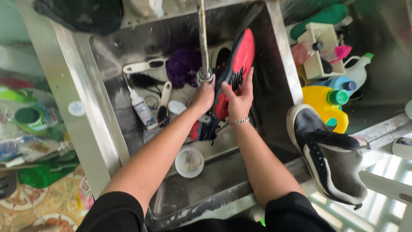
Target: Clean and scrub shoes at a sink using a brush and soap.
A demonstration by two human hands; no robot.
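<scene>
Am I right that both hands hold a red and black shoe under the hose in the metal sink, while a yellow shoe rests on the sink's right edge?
Not quite. The head view shows the shoe on the edge is black and white, not yellow. The rest stands: the left hand and right hand hold the red and black shoe under the hose in the metal sink.

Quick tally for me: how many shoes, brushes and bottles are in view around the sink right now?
Shoes: 2, the red-and-black shoe in both hands, the black-and-white shoe on the rim.
Brushes: 3, white brush, second brush, pink brush.
Bottles: 4, small white bottle, yellow jug, blue bottle, white bottle.
Total: 9
</scene>
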